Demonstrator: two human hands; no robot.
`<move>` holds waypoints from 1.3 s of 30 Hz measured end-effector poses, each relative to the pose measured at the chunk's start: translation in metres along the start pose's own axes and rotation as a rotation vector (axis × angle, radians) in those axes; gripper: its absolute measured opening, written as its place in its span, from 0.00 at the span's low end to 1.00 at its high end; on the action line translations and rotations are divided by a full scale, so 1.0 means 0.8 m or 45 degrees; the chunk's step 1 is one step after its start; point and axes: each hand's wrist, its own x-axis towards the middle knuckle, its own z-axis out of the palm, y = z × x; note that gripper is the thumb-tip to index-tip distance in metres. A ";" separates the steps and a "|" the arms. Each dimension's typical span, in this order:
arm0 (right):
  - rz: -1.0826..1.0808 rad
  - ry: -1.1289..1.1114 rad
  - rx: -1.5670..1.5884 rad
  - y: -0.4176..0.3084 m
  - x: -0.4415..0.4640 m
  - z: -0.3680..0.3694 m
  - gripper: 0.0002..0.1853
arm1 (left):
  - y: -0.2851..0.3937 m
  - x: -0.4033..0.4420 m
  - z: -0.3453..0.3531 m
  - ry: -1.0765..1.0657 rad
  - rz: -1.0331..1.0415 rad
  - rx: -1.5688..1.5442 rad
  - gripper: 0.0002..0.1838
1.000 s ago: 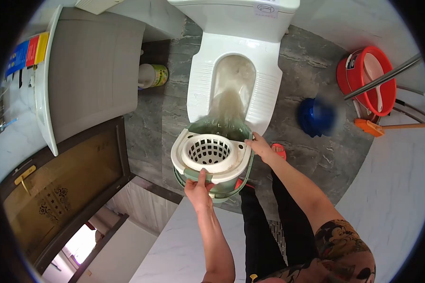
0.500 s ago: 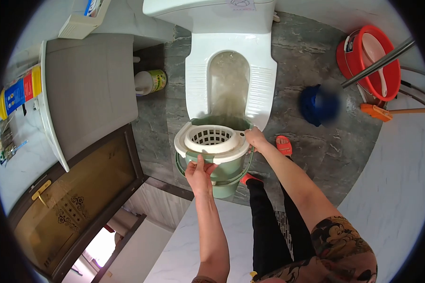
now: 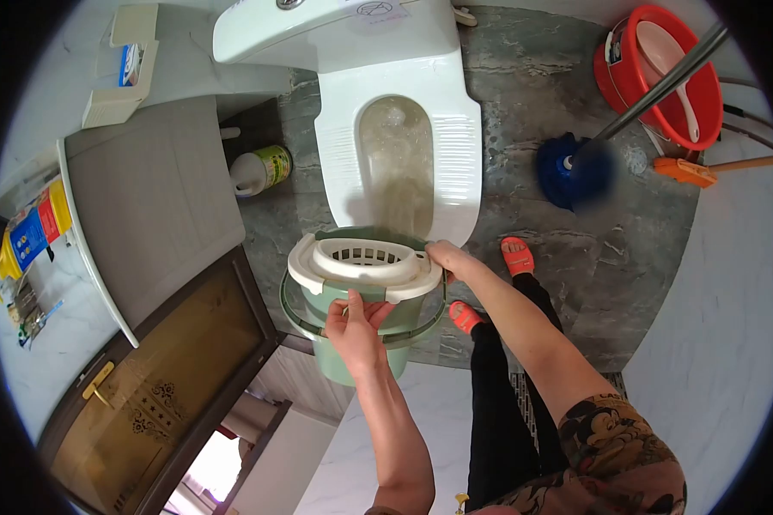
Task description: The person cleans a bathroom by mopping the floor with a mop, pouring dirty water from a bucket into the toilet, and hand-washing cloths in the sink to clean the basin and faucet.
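Observation:
A green mop bucket (image 3: 369,311) with a white wringer basket (image 3: 365,262) in its top is held tilted over the near end of a white squat toilet (image 3: 457,142). Murky, bubbly water fills the toilet's bowl, and a brownish flow shows at the bucket's far rim. Fingers of my right hand (image 3: 452,259) are closed on the rim's right side. My left hand (image 3: 357,333) grips the near side just below the white rim, its thumb pointing up; some fingertips are hidden. The green carrying handle (image 3: 294,316) hangs down around the bucket.
A blue mop (image 3: 567,172) stands on the dark tile floor right of the toilet. Behind it are a red bucket (image 3: 611,81) holding a pink dipper and an orange brush (image 3: 687,172). A labelled bottle (image 3: 270,167) sits left, beside a grey cabinet (image 3: 155,180). A glass-panelled door (image 3: 167,378) is lower left.
The bucket is tipped further, with its base swung up toward me and its rim lower in front. Both hands stay on it. The camera's view has shifted slightly.

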 end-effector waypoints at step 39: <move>-1.113 0.724 1.197 0.148 -0.219 -0.433 0.15 | -0.057 -0.193 -0.105 -0.398 -0.389 0.090 0.22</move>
